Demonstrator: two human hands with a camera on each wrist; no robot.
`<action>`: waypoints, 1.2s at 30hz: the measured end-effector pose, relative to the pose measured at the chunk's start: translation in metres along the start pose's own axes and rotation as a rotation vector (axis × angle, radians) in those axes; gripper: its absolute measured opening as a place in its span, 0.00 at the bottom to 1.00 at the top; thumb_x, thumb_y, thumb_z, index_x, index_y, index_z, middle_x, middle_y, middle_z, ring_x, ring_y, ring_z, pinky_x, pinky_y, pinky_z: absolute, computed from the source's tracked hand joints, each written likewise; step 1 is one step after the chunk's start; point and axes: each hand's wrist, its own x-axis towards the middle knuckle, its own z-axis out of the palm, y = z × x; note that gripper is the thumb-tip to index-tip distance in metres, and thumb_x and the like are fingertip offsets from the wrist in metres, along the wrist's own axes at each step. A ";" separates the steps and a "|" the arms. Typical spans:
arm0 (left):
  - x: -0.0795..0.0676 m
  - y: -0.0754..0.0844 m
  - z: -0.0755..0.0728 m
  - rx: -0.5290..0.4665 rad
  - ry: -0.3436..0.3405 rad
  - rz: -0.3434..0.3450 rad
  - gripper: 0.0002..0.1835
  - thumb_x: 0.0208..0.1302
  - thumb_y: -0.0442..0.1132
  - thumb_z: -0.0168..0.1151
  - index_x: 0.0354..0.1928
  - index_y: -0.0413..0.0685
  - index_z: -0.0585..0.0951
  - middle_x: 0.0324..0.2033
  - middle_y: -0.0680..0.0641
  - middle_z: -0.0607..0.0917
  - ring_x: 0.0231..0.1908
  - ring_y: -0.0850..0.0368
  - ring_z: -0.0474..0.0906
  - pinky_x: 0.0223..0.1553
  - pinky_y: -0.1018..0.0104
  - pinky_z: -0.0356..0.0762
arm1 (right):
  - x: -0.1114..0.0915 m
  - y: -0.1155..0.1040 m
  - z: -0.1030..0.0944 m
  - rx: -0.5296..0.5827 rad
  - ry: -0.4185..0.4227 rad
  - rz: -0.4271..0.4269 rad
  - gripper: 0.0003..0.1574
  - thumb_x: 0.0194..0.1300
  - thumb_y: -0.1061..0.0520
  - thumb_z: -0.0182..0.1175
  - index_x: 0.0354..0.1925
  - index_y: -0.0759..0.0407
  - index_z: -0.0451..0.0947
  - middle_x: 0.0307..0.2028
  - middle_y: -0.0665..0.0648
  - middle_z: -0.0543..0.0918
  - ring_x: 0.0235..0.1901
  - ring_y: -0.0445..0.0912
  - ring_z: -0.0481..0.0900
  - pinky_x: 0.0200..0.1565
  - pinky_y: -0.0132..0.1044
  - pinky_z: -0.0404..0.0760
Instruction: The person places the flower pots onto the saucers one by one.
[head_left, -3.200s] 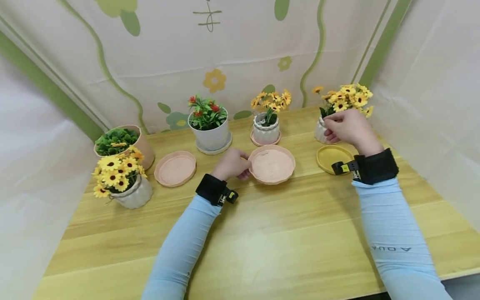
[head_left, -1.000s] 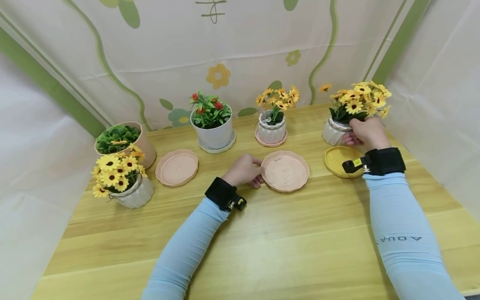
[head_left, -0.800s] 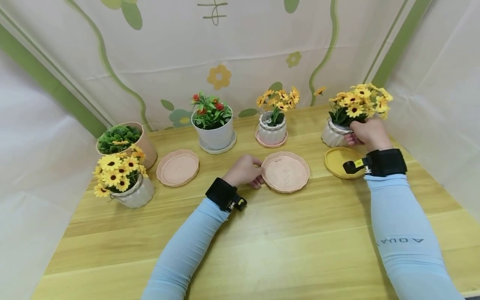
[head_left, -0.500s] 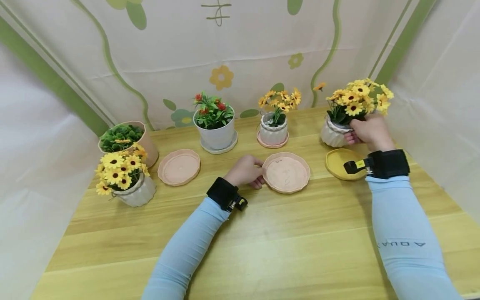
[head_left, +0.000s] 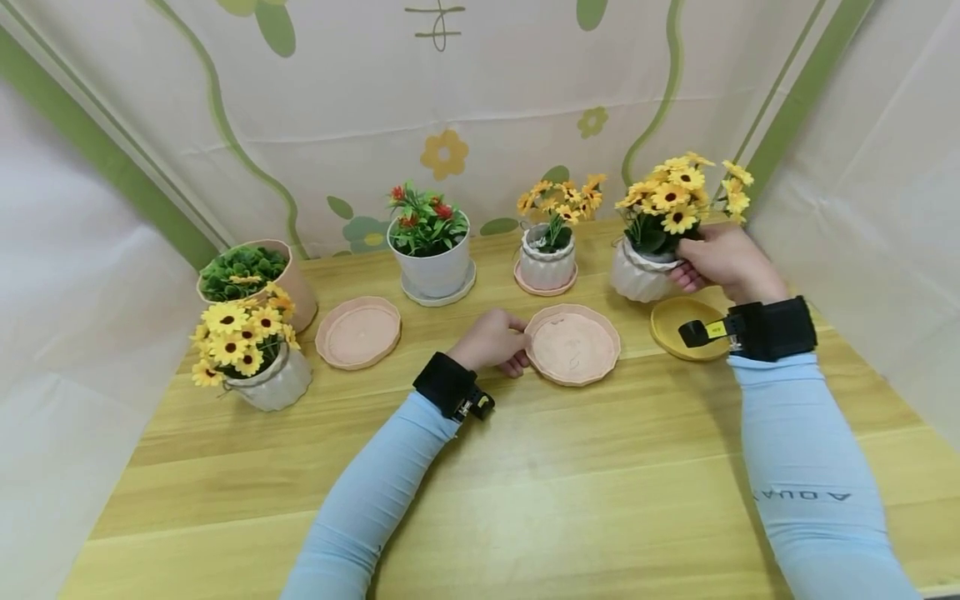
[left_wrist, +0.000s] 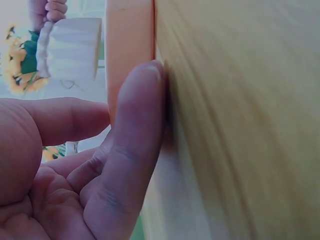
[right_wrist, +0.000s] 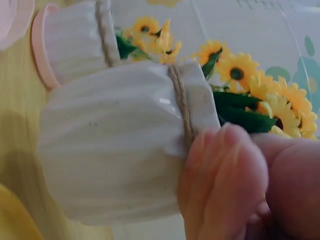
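Note:
My right hand [head_left: 723, 262] grips the rim of a white ceramic flowerpot [head_left: 641, 275] filled with yellow daisies. In the right wrist view its fingers lie at the twine-wrapped neck of the flowerpot [right_wrist: 120, 150], which looks slightly raised off the wood. Just in front of this pot is a round yellow saucer [head_left: 678, 317], partly covered by the wrist strap. My left hand [head_left: 491, 342] pinches the left edge of a large pink saucer [head_left: 573, 344]. The left wrist view has thumb and finger on the wall of the pink saucer [left_wrist: 131, 45].
A small daisy pot [head_left: 547, 265] stands on a pink saucer at the back, beside a red-flowered pot [head_left: 435, 262] on a white saucer. Further left are another pink saucer [head_left: 358, 333], a pink pot of greenery [head_left: 296, 287] and a white daisy pot [head_left: 272, 383].
My right hand has taken hold of the daisy pot and shifted it left, behind the yellow saucer. Earlier my left hand moved the large pink saucer rightward; it now stays still.

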 end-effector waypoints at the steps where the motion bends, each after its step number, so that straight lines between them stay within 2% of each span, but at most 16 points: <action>1: 0.000 0.000 0.000 -0.001 -0.001 0.000 0.20 0.72 0.32 0.54 0.63 0.33 0.75 0.25 0.40 0.85 0.19 0.53 0.82 0.24 0.61 0.85 | 0.001 -0.002 0.002 -0.020 -0.017 -0.008 0.18 0.72 0.59 0.44 0.52 0.73 0.65 0.22 0.52 0.82 0.20 0.40 0.80 0.27 0.35 0.85; 9: 0.001 -0.001 -0.001 0.003 -0.005 0.011 0.19 0.72 0.32 0.55 0.62 0.34 0.76 0.25 0.40 0.85 0.19 0.53 0.82 0.25 0.61 0.85 | -0.003 -0.016 0.021 -0.095 -0.124 -0.032 0.13 0.71 0.61 0.45 0.48 0.70 0.66 0.21 0.54 0.81 0.18 0.41 0.79 0.23 0.35 0.83; 17: 0.003 -0.001 -0.002 0.001 -0.014 0.019 0.19 0.71 0.32 0.55 0.62 0.34 0.76 0.24 0.41 0.85 0.18 0.54 0.82 0.24 0.62 0.85 | -0.006 -0.025 0.037 -0.166 -0.230 -0.051 0.13 0.71 0.63 0.46 0.49 0.72 0.65 0.22 0.57 0.82 0.18 0.43 0.79 0.21 0.37 0.83; 29: 0.003 -0.004 -0.003 -0.022 -0.017 0.037 0.19 0.72 0.31 0.55 0.61 0.30 0.75 0.24 0.39 0.85 0.18 0.54 0.82 0.23 0.61 0.85 | -0.008 -0.027 0.058 -0.258 -0.359 -0.076 0.12 0.71 0.63 0.46 0.48 0.70 0.66 0.22 0.59 0.81 0.18 0.46 0.80 0.21 0.40 0.83; 33: 0.003 -0.004 -0.003 -0.013 -0.020 0.047 0.20 0.72 0.32 0.55 0.62 0.30 0.74 0.24 0.39 0.85 0.18 0.53 0.82 0.24 0.61 0.85 | -0.009 -0.028 0.062 -0.268 -0.401 -0.068 0.14 0.71 0.63 0.45 0.51 0.72 0.65 0.22 0.61 0.81 0.17 0.47 0.80 0.22 0.44 0.84; 36: 0.004 -0.005 -0.003 -0.007 -0.021 0.055 0.19 0.72 0.32 0.55 0.62 0.30 0.74 0.24 0.39 0.85 0.18 0.53 0.82 0.23 0.60 0.85 | -0.009 -0.028 0.065 -0.275 -0.426 -0.058 0.23 0.70 0.64 0.45 0.59 0.75 0.61 0.23 0.61 0.81 0.18 0.47 0.80 0.24 0.46 0.85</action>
